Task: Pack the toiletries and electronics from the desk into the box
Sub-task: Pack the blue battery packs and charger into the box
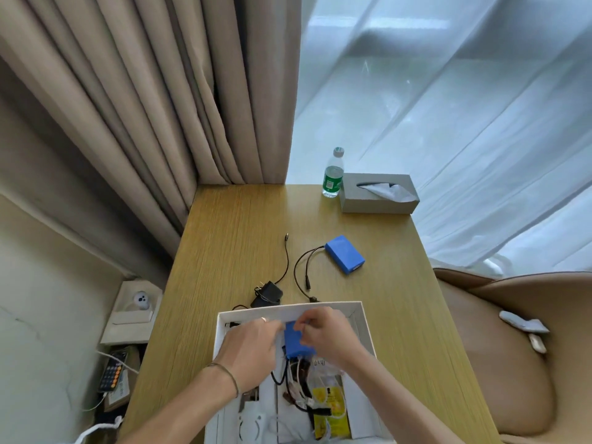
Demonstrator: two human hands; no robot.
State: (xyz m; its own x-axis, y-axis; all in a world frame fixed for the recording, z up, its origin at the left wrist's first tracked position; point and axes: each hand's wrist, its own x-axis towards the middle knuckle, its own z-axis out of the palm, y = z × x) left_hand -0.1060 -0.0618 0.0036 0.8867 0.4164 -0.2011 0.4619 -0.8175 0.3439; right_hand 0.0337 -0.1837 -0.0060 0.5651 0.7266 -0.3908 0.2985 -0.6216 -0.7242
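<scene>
1. A wooden tabletop (230,238) stands against beige curtains and a sheer-curtained window.
2. At its near edge sits an open white box (368,334), already holding cables and a yellow packet (330,408).
3. Both hands are over the box: the left hand (253,347) and the right hand (326,334) together pinch a blue battery pack (296,342).
4. It looks rigid and fairly dense; grip its flat sides, not its leads.
5. A second blue pack (345,254) and a black charger (267,294) remain on the tabletop.
6. No writing is readable.
</scene>
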